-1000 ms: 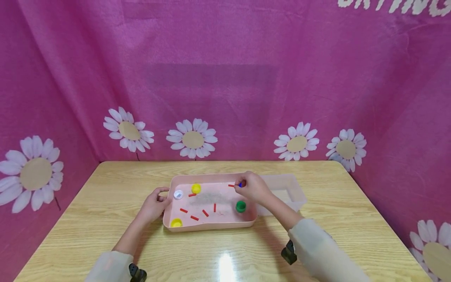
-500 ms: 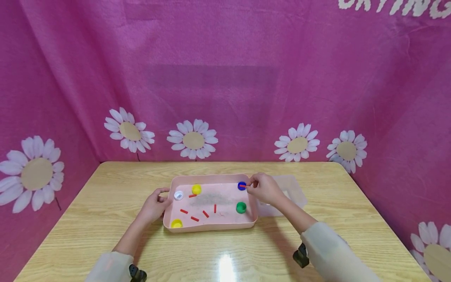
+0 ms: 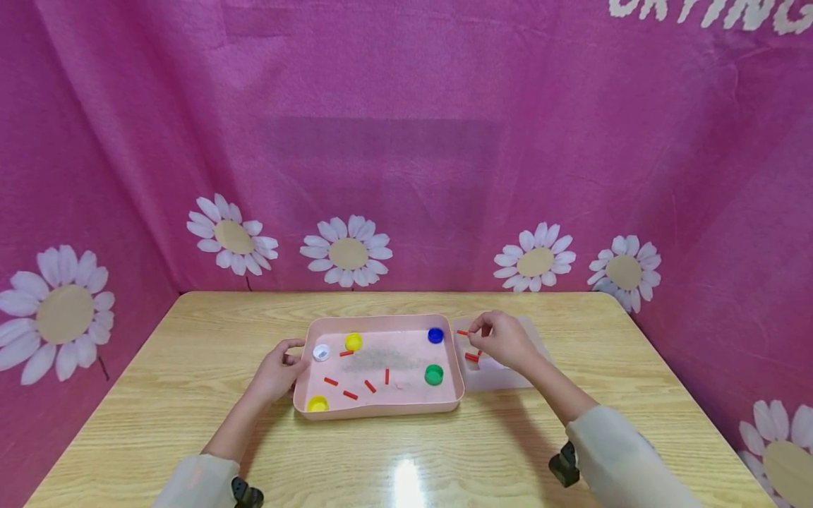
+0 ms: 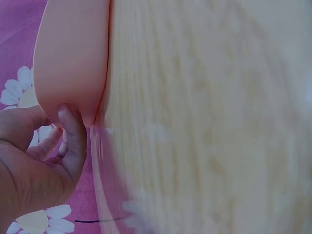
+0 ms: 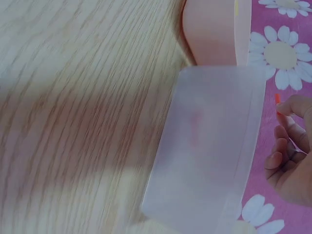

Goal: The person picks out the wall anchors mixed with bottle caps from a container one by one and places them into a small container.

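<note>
My left hand holds the left end of a pink tray; in the left wrist view its bent fingers meet the tray's outer wall. Over the translucent box to the right, my right hand pinches a short red stick between thumb and finger. The same stick juts from the fingertips in the right wrist view, above the box's rim. Inside the box lie more red sticks, partly hidden by the hand. Several red sticks are spread across the tray's floor.
Within the tray stand a blue cap, a green cap, a white cap and two yellow caps, one at the back, one in the front left corner. A pink curtain hangs behind the wooden table.
My right hand has moved right with the red stick, from above the tray's far right part, past the blue cap, to above the translucent box. My left hand has stayed on the tray.
</note>
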Available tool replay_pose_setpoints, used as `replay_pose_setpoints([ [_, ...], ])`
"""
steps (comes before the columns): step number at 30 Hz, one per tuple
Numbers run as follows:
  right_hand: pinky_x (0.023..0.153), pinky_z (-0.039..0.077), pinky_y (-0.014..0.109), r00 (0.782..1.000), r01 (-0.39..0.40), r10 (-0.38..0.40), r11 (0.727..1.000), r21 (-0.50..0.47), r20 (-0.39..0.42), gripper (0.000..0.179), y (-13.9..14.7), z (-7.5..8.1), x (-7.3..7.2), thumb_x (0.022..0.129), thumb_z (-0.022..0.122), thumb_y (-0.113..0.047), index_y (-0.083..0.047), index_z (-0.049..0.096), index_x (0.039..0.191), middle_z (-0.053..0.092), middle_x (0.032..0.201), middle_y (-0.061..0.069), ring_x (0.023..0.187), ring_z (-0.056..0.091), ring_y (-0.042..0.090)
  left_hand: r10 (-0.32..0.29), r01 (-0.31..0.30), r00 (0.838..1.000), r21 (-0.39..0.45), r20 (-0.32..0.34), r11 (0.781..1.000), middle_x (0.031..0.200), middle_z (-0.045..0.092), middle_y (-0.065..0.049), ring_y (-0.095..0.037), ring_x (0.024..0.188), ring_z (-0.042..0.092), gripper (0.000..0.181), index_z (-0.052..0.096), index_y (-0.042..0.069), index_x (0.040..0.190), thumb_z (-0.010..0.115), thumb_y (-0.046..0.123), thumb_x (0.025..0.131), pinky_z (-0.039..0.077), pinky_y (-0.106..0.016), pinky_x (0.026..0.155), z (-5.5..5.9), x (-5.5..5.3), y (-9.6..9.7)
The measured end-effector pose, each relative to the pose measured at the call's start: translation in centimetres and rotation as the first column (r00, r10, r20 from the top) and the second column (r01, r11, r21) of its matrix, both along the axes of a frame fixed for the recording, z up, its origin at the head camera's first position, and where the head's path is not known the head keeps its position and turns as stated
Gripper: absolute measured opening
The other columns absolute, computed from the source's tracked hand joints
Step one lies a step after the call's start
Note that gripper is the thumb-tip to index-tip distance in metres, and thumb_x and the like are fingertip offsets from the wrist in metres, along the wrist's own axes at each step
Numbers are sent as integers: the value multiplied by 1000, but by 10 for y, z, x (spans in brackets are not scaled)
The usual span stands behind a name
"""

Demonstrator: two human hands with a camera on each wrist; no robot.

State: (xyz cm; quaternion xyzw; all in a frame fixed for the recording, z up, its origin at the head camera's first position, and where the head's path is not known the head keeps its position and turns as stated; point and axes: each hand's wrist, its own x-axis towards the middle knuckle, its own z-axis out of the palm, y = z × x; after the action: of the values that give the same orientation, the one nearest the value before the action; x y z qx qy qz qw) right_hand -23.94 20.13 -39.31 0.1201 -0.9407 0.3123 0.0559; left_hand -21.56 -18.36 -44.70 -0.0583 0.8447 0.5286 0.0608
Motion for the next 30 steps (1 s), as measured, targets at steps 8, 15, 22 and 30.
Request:
replay_pose_setpoints([
  [8,54,39,26,1000,10,-11,1000,23,9,6,22,-4,2,80,65,-12,-6,67,81,55,70,3,63,46,14,2,-2,1000,-2,5,1000,90,49,-11,-15,65,50,42,41,3,133,52,8,93,47,-26,47,-1,0,0],
  [15,57,38,26,999,32,-33,999,27,33,8,42,-12,4,81,64,-11,-4,67,83,55,74,5,69,46,15,2,-2,1000,2,0,1000,90,49,-10,-15,65,50,42,41,4,133,53,8,93,47,-26,48,-1,0,0],
  [22,57,38,26,998,30,-32,999,36,55,8,49,-15,6,82,65,-12,-4,67,83,56,74,4,68,46,14,-1,1,1000,-5,4,1000,91,49,-10,-15,65,50,41,41,4,133,52,8,93,47,-26,48,0,0,-1],
  [30,57,39,26,997,-19,18,1000,22,72,7,49,-16,2,83,64,-11,-4,67,82,56,73,5,67,47,15,-3,3,1000,-5,8,1000,92,50,-12,-15,65,51,42,40,4,133,52,8,93,46,-25,49,0,-1,-1],
])
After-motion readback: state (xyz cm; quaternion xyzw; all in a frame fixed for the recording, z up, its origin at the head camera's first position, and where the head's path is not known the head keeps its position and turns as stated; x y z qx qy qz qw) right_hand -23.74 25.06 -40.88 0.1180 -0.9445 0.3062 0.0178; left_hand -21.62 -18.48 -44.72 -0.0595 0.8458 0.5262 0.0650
